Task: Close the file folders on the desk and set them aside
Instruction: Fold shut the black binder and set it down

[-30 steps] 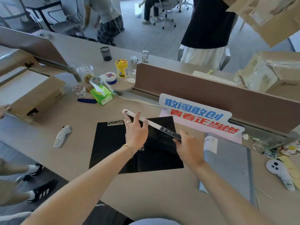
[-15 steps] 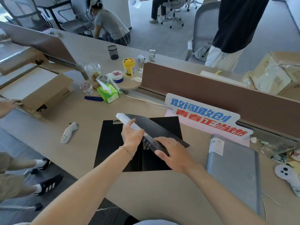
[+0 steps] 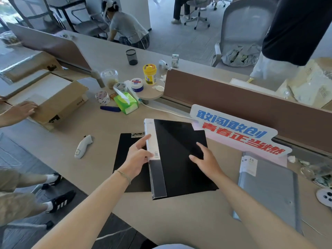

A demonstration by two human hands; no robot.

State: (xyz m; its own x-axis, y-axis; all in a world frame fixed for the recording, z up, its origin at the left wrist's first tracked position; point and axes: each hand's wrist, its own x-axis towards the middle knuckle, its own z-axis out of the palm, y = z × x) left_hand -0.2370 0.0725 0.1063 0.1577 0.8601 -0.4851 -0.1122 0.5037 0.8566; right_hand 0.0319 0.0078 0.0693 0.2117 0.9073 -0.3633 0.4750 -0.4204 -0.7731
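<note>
My left hand [image 3: 137, 159] is cupped around the pale spine of the black folder [image 3: 177, 157], fingers curled at its edge and thumb on the barcode strip, so it has a real hold. My right hand [image 3: 203, 160] lies open and flat on the front cover, fingers spread, pressing rather than gripping.

A second ago this cover was standing up at a steep angle between my two hands; half a second ago it was halfway down. Now it lies shut, face up, in the middle of the frame. So this folder is closed and only the setting aside remains. From this angle I can't be sure the cover sits fully flush along its far edge.

The folder rests partly on the black clipboard [image 3: 125, 159], which shows to its left with its metal clip at the top, and partly on the tabletop [image 3: 188, 218]. Just beyond its upper right corner stands the blue-and-red sign [image 3: 235, 130].

To the right of the frame the grey folder [image 3: 269, 191] lies flat and looks shut already. I judge the free space beside it or on top of it a fair place to slide the black one, since my hold on the spine suits a lift or a drag.
</note>
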